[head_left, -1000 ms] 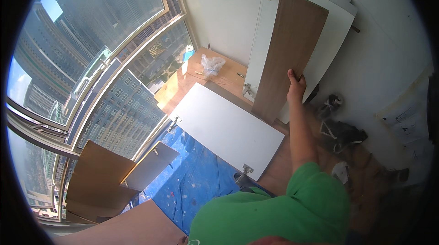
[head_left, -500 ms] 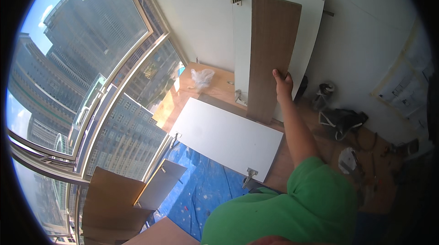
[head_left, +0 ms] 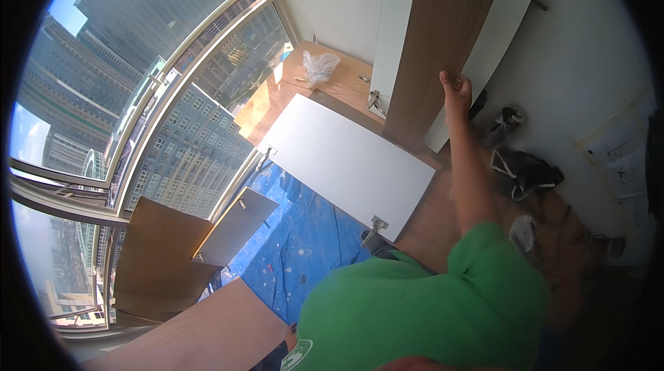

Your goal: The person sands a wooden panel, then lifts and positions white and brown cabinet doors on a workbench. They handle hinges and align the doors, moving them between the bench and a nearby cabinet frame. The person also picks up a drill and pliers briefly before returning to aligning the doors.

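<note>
At the right edge of a long brown wood-grain panel (head_left: 443, 32) is my right hand (head_left: 456, 92). Its thumb lies over the panel's front and its curled fingers are at the edge, gripping it. This panel stands tilted against a larger white door panel (head_left: 494, 46), which leans on the wall. My left hand (head_left: 291, 336) shows only as a small part beside my shirt, next to the edge of a light brown board (head_left: 200, 329); its fingers are mostly hidden. Between them lies a white cabinet door (head_left: 353, 163) with metal hinges (head_left: 377, 224) along its near edge.
Blue plastic sheeting (head_left: 304, 225) covers the floor. By the tall window (head_left: 194, 136) stand a brown board (head_left: 159, 253) and a smaller grey panel (head_left: 238, 225). A clear plastic bag (head_left: 319, 66) lies behind the white door. A black bag (head_left: 526, 174) sits on the right.
The view has shifted, so most things on the floor appear higher. More of the light brown board and part of my left hand have come into sight. My right hand stays at the brown panel's edge.
</note>
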`<move>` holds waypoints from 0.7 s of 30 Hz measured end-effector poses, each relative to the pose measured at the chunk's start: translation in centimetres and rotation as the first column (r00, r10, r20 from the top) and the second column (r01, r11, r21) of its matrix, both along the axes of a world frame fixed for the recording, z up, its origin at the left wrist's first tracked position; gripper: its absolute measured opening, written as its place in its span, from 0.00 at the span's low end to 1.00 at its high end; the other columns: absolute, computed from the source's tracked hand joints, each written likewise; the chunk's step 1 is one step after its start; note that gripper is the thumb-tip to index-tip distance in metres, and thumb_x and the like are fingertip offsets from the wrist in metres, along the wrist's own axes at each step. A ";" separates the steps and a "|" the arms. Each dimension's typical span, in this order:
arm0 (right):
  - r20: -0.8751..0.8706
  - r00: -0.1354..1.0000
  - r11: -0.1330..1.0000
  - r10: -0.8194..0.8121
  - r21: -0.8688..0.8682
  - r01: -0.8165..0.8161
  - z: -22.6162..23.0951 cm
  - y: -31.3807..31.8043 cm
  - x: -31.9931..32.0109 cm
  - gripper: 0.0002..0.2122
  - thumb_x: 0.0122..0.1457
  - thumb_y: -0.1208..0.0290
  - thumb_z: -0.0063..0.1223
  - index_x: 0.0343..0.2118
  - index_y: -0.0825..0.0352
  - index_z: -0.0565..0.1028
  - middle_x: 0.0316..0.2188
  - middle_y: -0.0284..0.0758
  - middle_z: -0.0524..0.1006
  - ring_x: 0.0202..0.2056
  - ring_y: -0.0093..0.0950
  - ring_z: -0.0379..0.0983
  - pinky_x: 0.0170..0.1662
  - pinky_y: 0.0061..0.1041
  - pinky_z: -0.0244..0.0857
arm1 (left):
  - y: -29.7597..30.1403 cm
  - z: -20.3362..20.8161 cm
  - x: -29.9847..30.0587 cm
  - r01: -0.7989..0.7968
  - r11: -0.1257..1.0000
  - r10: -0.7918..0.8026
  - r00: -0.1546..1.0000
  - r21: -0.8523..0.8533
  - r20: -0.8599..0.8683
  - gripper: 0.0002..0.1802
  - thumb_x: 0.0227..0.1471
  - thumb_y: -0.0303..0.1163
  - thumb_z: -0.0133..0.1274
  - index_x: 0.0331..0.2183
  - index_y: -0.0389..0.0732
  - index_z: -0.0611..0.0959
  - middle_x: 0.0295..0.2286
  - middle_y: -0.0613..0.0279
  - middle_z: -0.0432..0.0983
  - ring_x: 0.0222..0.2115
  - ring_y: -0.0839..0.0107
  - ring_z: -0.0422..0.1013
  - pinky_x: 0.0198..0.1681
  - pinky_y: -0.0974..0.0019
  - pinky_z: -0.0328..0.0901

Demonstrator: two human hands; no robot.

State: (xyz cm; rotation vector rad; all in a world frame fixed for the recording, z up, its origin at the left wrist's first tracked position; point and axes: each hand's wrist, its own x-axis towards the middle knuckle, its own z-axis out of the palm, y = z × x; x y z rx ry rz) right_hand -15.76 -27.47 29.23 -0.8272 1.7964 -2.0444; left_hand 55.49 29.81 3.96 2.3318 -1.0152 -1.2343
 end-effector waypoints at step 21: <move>0.016 -0.138 0.066 0.990 0.819 0.569 -11.0 -13.5 13.0 0.19 0.50 0.66 0.64 0.48 0.61 0.81 0.48 0.35 0.80 0.50 0.34 0.77 0.49 0.46 0.68 | 5.4 11.9 -12.5 -0.499 0.850 0.503 0.864 0.169 0.019 0.28 0.54 0.41 0.60 0.50 0.29 0.77 0.45 0.45 0.78 0.43 0.62 0.76 0.47 0.62 0.69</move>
